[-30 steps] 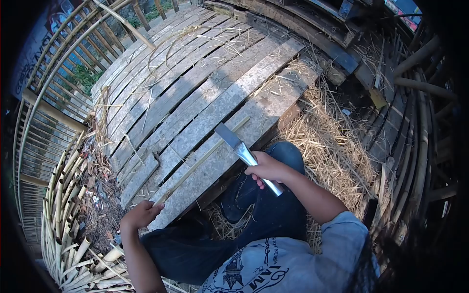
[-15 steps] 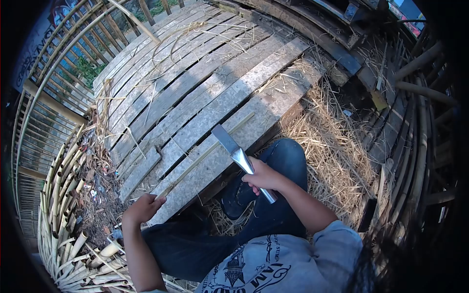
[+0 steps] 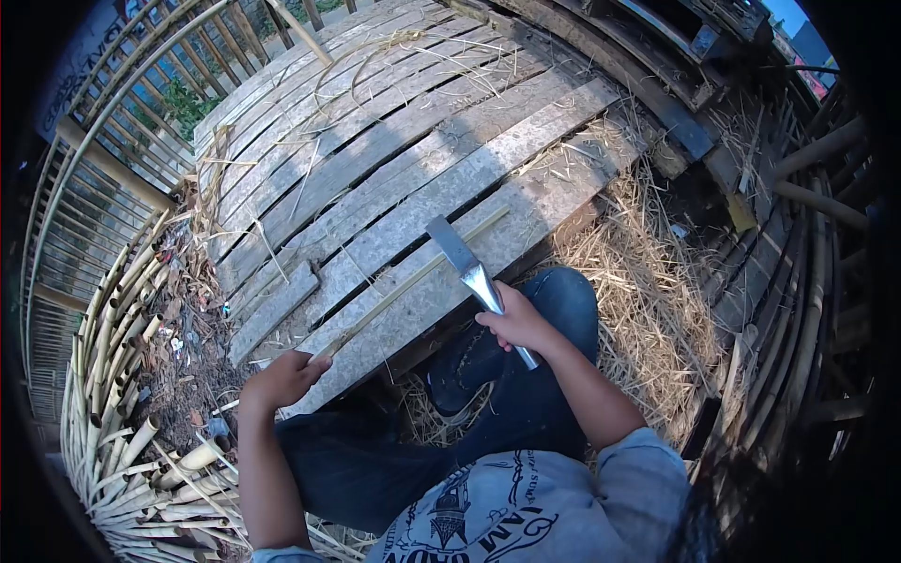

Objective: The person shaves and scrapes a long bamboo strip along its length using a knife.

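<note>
Gapped planks point(image 3: 488, 155) stretch beneath a strip point(image 3: 408, 282), beside straw point(image 3: 638, 310) and fencing point(image 3: 113, 166)

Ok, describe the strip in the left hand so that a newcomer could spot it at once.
Find the slatted wooden platform and go to its near edge. There, a pale, narrow strip runs from the left hand to past the metal tool in the right hand. It is straight, unlike the bent strands farther back.
</note>
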Demonstrator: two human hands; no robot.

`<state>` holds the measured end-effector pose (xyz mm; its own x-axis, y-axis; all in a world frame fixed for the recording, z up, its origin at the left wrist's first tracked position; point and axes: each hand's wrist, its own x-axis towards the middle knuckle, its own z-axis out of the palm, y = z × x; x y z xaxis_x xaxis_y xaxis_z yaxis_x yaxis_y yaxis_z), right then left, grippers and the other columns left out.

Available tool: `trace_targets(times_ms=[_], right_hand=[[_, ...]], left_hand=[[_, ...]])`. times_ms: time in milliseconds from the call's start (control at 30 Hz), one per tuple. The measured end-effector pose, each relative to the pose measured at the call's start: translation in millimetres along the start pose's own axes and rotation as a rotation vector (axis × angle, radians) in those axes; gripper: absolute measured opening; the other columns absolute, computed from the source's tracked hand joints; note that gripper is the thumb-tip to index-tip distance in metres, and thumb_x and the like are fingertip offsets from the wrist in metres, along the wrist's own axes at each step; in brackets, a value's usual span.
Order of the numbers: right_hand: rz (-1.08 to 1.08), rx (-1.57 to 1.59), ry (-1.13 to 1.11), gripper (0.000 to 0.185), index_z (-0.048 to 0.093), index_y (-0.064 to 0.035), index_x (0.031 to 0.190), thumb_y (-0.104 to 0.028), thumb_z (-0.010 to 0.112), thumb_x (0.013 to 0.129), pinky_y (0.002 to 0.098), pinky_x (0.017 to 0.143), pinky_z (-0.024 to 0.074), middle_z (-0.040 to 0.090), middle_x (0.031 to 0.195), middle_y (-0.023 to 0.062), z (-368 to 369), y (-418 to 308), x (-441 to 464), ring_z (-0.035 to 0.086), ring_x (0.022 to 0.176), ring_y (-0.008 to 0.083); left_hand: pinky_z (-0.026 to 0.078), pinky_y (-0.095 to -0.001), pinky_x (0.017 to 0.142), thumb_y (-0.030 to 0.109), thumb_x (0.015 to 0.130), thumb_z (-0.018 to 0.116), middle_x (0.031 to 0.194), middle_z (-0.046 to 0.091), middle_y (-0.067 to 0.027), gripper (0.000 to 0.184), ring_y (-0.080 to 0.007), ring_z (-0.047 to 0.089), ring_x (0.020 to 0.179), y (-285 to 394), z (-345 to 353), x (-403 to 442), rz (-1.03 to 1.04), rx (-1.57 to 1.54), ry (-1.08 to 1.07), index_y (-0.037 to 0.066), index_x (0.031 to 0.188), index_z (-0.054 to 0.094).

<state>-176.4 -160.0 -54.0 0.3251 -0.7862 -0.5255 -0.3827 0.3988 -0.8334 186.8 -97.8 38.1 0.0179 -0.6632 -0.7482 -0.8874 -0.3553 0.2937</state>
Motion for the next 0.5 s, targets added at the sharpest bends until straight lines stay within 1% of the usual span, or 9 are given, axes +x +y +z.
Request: trace_targets(times_ms=[67, 133, 200, 267, 333, 367, 400, 467, 500], right_hand=[[0.033, 0.203, 0.298, 0.032, 0.039, 0.0000, 0.107, -0.008, 0.059, 0.084, 0.0314, 0.037, 0.0484, 0.055, 0.067, 0.0102, 17.5, 8.9, 13.5, 0.056, 0.043, 0.0157], [0.031, 0.079, 0.262, 0.030, 0.036, -0.0006, 0.108, -0.003, 0.054, 0.083, 0.0313, 0.037, 0.0482, 0.053, 0.069, 0.0103, 38.7, -7.7, -4.2, 0.056, 0.043, 0.0166], [0.003, 0.115, 0.018, 0.034, 0.036, 0.0001, 0.111, -0.004, 0.055, 0.083, 0.0309, 0.038, 0.0482, 0.054, 0.069, 0.0103, 54.3, -0.2, -19.8, 0.058, 0.045, 0.0170], [0.017, 0.160, -0.052, 0.036, 0.039, 0.0002, 0.114, -0.005, 0.057, 0.083, 0.0297, 0.038, 0.0472, 0.053, 0.069, 0.0088, 49.2, 2.1, -22.5, 0.056, 0.044, 0.0151], [0.004, 0.041, -0.112, 0.035, 0.042, -0.0001, 0.113, -0.006, 0.060, 0.084, 0.0284, 0.038, 0.0464, 0.052, 0.067, 0.0069, 24.8, 3.5, -12.5, 0.054, 0.043, 0.0131], [0.015, 0.036, -0.006, 0.032, 0.044, -0.0009, 0.111, -0.007, 0.061, 0.085, 0.0275, 0.037, 0.0451, 0.051, 0.065, 0.0056, 19.1, 2.5, -7.4, 0.053, 0.043, 0.0116], [0.014, 0.215, 0.049, 0.031, 0.043, -0.0005, 0.111, -0.006, 0.059, 0.085, 0.0280, 0.036, 0.0450, 0.050, 0.063, 0.0056, 15.4, 5.2, 0.6, 0.053, 0.043, 0.0125], [0.039, 0.182, 0.240, 0.032, 0.041, 0.0003, 0.112, -0.005, 0.056, 0.084, 0.0291, 0.036, 0.0454, 0.050, 0.062, 0.0066, 23.6, 8.5, 5.4, 0.053, 0.043, 0.0138], [0.018, 0.134, 0.154, 0.034, 0.040, 0.0009, 0.114, -0.005, 0.055, 0.084, 0.0297, 0.037, 0.0461, 0.050, 0.062, 0.0076, 30.0, 4.6, 0.1, 0.054, 0.043, 0.0146]], left_hand=[[0.047, -0.0398, 0.064, 0.055, 0.094, 0.052, 0.067, 0.062, -0.0150, 0.061, -0.0249, 0.059, 0.064, -1.3, 7.6, 5.4, -0.005, -0.024, -0.011, -0.004, 0.080, 0.064], [0.047, -0.0397, 0.063, 0.056, 0.094, 0.052, 0.067, 0.062, -0.0138, 0.061, -0.0241, 0.058, 0.062, 2.3, 9.1, 7.2, -0.026, -0.035, -0.024, -0.003, 0.082, 0.064], [0.047, -0.0378, 0.063, 0.056, 0.093, 0.053, 0.066, 0.061, -0.0111, 0.061, -0.0219, 0.058, 0.063, -3.3, 5.0, 10.9, -0.038, -0.059, -0.061, -0.003, 0.082, 0.064], [0.039, -0.0299, 0.045, 0.052, 0.096, 0.053, 0.055, 0.050, 0.0014, 0.056, -0.0095, 0.046, 0.049, -11.3, 6.1, 14.6, -0.029, -0.119, -0.078, 0.004, 0.069, 0.058], [0.040, -0.0296, 0.045, 0.052, 0.096, 0.052, 0.056, 0.050, 0.0015, 0.056, -0.0096, 0.047, 0.049, -12.4, 9.1, 16.7, -0.039, -0.116, -0.061, 0.004, 0.068, 0.057], [0.040, -0.0296, 0.045, 0.052, 0.096, 0.052, 0.056, 0.050, 0.0011, 0.056, -0.0099, 0.047, 0.048, -5.7, 8.1, 14.8, -0.009, -0.117, -0.058, 0.004, 0.068, 0.057], [0.040, -0.0296, 0.045, 0.052, 0.097, 0.051, 0.056, 0.051, 0.0007, 0.056, -0.0102, 0.048, 0.048, -1.0, 8.0, 12.5, 0.024, -0.115, -0.055, 0.004, 0.069, 0.057], [0.041, -0.0297, 0.045, 0.052, 0.097, 0.051, 0.056, 0.051, 0.0003, 0.056, -0.0107, 0.048, 0.048, 5.0, 10.9, 9.5, -0.004, -0.089, -0.062, 0.004, 0.069, 0.057], [0.041, -0.0298, 0.045, 0.052, 0.097, 0.051, 0.056, 0.051, -0.0001, 0.056, -0.0112, 0.048, 0.048, 9.1, 10.2, 10.7, -0.026, -0.056, -0.068, 0.003, 0.069, 0.058]])
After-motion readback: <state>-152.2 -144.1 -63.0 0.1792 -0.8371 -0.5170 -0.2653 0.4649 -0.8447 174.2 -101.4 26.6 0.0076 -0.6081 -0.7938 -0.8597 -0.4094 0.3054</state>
